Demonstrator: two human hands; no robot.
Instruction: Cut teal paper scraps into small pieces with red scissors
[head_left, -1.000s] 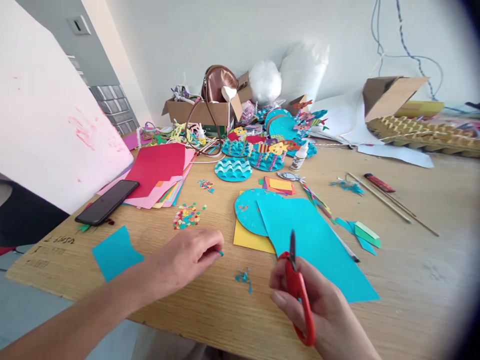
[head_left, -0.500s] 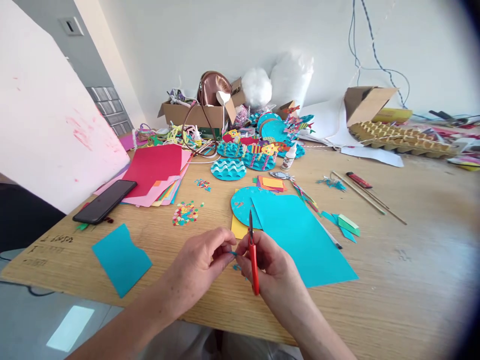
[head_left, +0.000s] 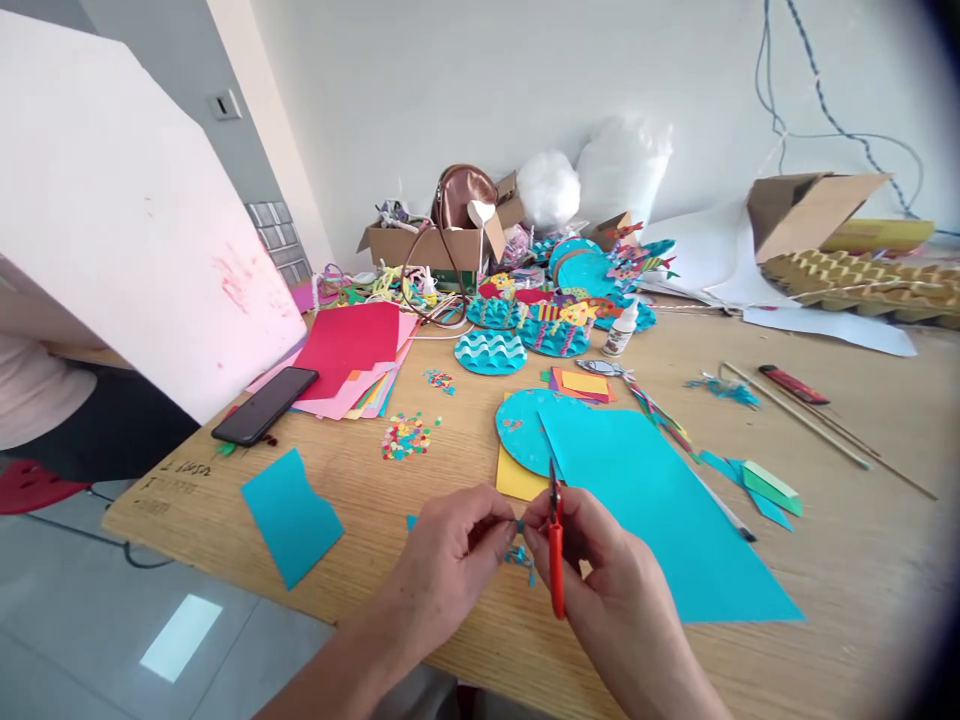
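My left hand [head_left: 461, 545] is closed, its thumb and fingertips pinching a tiny piece of blue paper [head_left: 519, 526]. The fingertips of my right hand [head_left: 611, 570] meet the left ones at that same piece. Red-handled scissors [head_left: 556, 570] also rest in my right hand, blades pointing up and away from me. Small blue paper scraps [head_left: 521, 562] lie on the table just below the fingertips. Beyond the hands are a large blue sheet [head_left: 667, 510], a blue disc [head_left: 517, 430] partly under it, and yellow paper [head_left: 517, 480].
On the left lie a cut blue piece [head_left: 292, 515], a black phone [head_left: 266, 405], coloured paper sheets [head_left: 349, 350] and paper dots [head_left: 409, 437]. Farther back stand a glue bottle [head_left: 620, 330] and blue wavy crafts [head_left: 491, 352]. A utility knife [head_left: 793, 384] lies right. A person [head_left: 45, 380] sits behind the white board [head_left: 150, 200].
My view has turned left, so the table's things sit farther right and a person shows at the left. Both hands stay together at the small blue piece; more scraps show beneath.
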